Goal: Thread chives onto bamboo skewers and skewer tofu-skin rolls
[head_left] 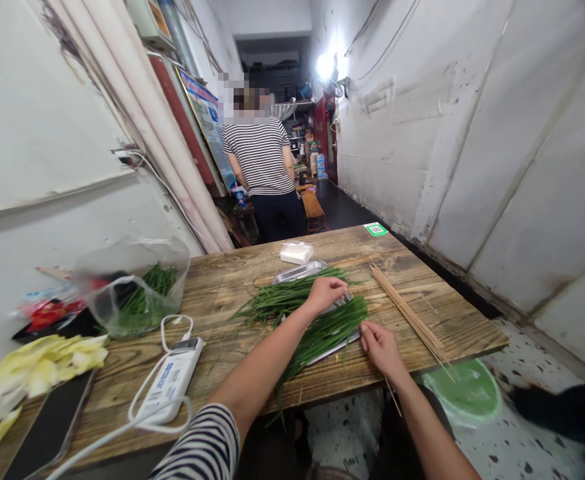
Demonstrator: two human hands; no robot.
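The right hand [382, 347] pinches a thin tan wooden skewer [393, 399] that sticks out below its palm, its fingertips just beside the ends of the long green leafy stalks [330, 327] lying on a shiny silver metal tray [333, 349] to its left. The left hand [326, 293] is over those stalks with fingers curled, though whether they grip anything I cannot tell; a second green pile [272, 298] spreads to its left. Right of the right hand lies a bundle of slender tan wooden sticks [410, 313].
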